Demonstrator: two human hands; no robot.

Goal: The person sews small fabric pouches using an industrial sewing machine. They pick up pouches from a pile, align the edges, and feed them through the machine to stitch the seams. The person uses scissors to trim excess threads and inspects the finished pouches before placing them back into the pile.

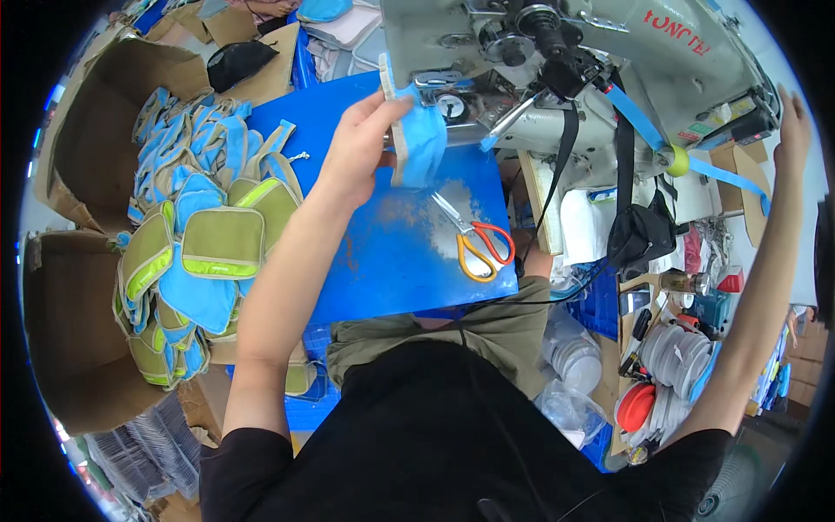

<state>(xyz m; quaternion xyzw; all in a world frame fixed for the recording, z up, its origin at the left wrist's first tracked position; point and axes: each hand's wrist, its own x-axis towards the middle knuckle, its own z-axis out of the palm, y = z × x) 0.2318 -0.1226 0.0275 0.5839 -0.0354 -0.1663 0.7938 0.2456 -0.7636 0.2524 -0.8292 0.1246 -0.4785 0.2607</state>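
A: What's biggest here?
B: The grey sewing machine (600, 22), which stands over the surface's far edge and runs well past its far right corner
A: Then the surface (391, 287) itself?
B: Yes, plain blue, its near edge just before the person's lap
A: And off to the left?
B: Two open cardboard boxes (83, 339), beyond the left edge. A heap of pouches (222, 244), green and light blue with beige trim, spreads between them and that edge
A: What are the hands doing?
B: The left hand (361, 152) is over the surface, toward the far edge, its thumb and fingers clamped on a fabric piece. The right hand (793, 130) is raised well beyond the right edge, by the machine's far end. I can't tell whether its fingers are apart or together, or whether it touches anything
A: Describe that fabric piece (422, 143)
B: Light blue, with a beige edge, hanging above the surface close to the machine's metal parts
A: Anything smaller?
B: A narrow blue strap (639, 117) runs across the machine, past the right edge. The scissors (471, 228) lie near the right edge, red and orange handles toward the near right corner. Smallest is a yellow-green disc (677, 161) on the strap's path
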